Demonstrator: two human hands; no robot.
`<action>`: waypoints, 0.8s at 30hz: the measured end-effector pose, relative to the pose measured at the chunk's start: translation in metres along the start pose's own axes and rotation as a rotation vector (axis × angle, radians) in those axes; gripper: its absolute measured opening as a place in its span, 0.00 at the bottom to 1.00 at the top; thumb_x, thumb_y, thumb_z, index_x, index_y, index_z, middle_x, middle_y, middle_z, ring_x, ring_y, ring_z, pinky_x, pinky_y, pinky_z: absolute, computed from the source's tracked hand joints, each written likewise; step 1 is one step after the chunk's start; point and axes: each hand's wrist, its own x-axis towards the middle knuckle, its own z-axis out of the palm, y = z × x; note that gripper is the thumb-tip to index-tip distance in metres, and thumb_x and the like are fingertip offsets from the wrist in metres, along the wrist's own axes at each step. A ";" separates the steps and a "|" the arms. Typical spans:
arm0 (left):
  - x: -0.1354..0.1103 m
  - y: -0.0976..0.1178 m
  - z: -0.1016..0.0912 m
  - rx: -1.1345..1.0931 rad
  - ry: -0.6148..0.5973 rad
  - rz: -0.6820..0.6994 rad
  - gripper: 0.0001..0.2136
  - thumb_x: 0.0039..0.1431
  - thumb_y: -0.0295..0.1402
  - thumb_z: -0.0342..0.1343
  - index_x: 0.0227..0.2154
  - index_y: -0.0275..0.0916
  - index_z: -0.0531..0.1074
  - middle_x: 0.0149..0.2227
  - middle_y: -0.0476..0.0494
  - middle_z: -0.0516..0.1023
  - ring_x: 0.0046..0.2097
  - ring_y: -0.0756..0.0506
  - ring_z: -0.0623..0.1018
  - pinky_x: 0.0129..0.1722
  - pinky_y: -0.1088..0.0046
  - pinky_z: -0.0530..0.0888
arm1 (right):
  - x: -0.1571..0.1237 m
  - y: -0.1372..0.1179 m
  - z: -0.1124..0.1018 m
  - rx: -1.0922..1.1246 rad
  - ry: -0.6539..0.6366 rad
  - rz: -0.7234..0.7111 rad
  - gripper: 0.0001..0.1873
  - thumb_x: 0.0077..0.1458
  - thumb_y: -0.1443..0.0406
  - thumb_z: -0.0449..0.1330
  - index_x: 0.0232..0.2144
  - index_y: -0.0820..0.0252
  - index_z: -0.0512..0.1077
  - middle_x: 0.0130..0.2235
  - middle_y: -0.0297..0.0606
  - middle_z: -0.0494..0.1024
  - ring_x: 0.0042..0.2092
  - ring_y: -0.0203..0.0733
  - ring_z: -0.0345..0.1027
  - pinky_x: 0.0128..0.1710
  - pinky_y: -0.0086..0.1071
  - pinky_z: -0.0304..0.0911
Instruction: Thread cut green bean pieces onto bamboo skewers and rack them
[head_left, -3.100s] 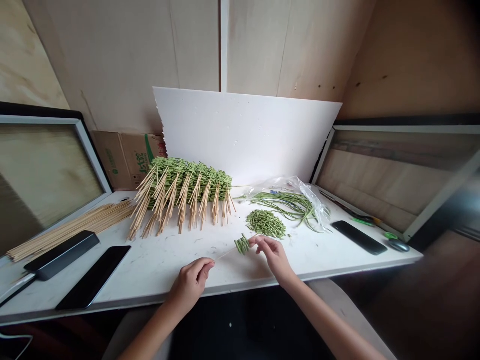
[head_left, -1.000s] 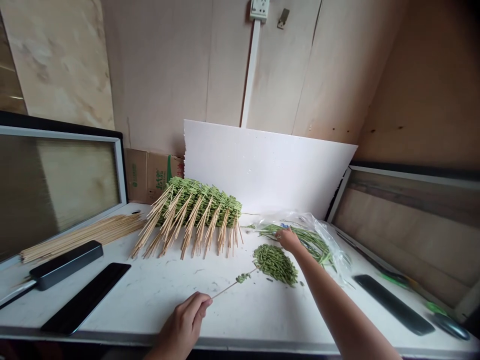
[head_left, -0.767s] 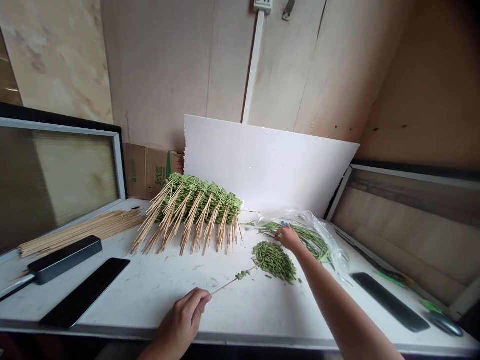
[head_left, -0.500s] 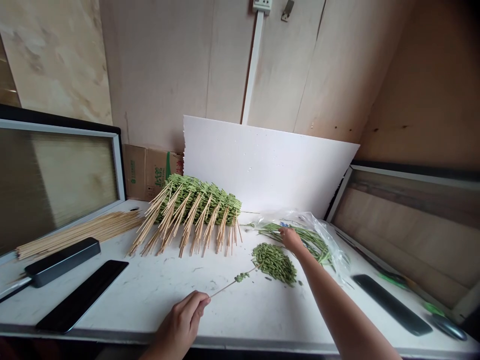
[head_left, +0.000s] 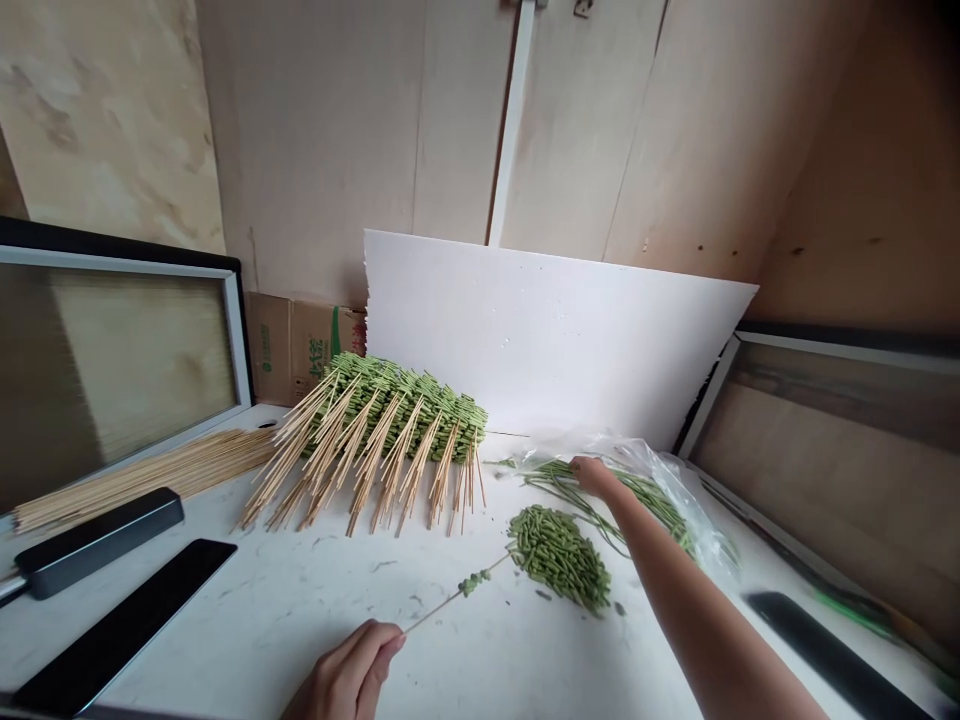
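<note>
My left hand [head_left: 349, 668], low in the middle, is closed around the near end of a thin bamboo skewer [head_left: 433, 610]. A few short green pieces [head_left: 474, 582] are threaded near its far end, and its tip reaches the edge of a heap of cut green stem pieces [head_left: 559, 555]. My right hand [head_left: 592, 474] is stretched out over long green stems, which look like garlic scapes [head_left: 660, 505], lying in a clear plastic bag [head_left: 705, 530]. Its fingers are curled in among the stems; the fingertips are hidden.
Stacked skewers of green pieces [head_left: 405, 400] stand at the back left, sticks towards me. Bare skewers [head_left: 157, 470], a black box-shaped object [head_left: 101, 540] and a flat black slab [head_left: 131, 625] lie left. A white board [head_left: 555, 340] leans behind; a dark strip [head_left: 832, 655] lies right.
The view has shifted slightly. My right hand stays at the long stems, some of which now spread out nearer the heap. My left hand still holds the skewer.
</note>
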 end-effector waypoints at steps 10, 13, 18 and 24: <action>-0.002 -0.001 -0.001 0.024 -0.011 0.010 0.12 0.74 0.33 0.44 0.39 0.43 0.72 0.30 0.46 0.79 0.29 0.49 0.79 0.32 0.81 0.77 | 0.007 0.017 0.012 -0.201 -0.198 -0.007 0.10 0.63 0.61 0.63 0.43 0.61 0.78 0.45 0.43 0.80 0.52 0.49 0.72 0.52 0.42 0.68; 0.000 0.002 -0.003 0.019 -0.010 0.020 0.12 0.75 0.33 0.43 0.39 0.43 0.72 0.30 0.46 0.79 0.30 0.49 0.80 0.33 0.81 0.77 | 0.006 0.013 0.007 -0.229 -0.176 -0.013 0.08 0.59 0.64 0.65 0.41 0.59 0.79 0.42 0.42 0.81 0.52 0.49 0.71 0.50 0.39 0.67; 0.003 0.007 -0.006 0.015 -0.028 0.012 0.13 0.75 0.33 0.43 0.37 0.42 0.72 0.30 0.46 0.79 0.30 0.49 0.79 0.32 0.81 0.77 | 0.000 0.001 -0.005 -0.273 -0.094 -0.019 0.10 0.57 0.67 0.62 0.41 0.57 0.82 0.43 0.47 0.82 0.55 0.54 0.70 0.48 0.36 0.64; 0.000 0.001 -0.004 0.010 -0.031 0.032 0.11 0.73 0.30 0.44 0.38 0.42 0.72 0.30 0.46 0.78 0.30 0.49 0.79 0.33 0.80 0.76 | -0.004 -0.014 -0.021 -0.312 -0.049 0.044 0.14 0.59 0.69 0.58 0.45 0.64 0.79 0.40 0.55 0.83 0.42 0.55 0.78 0.43 0.39 0.65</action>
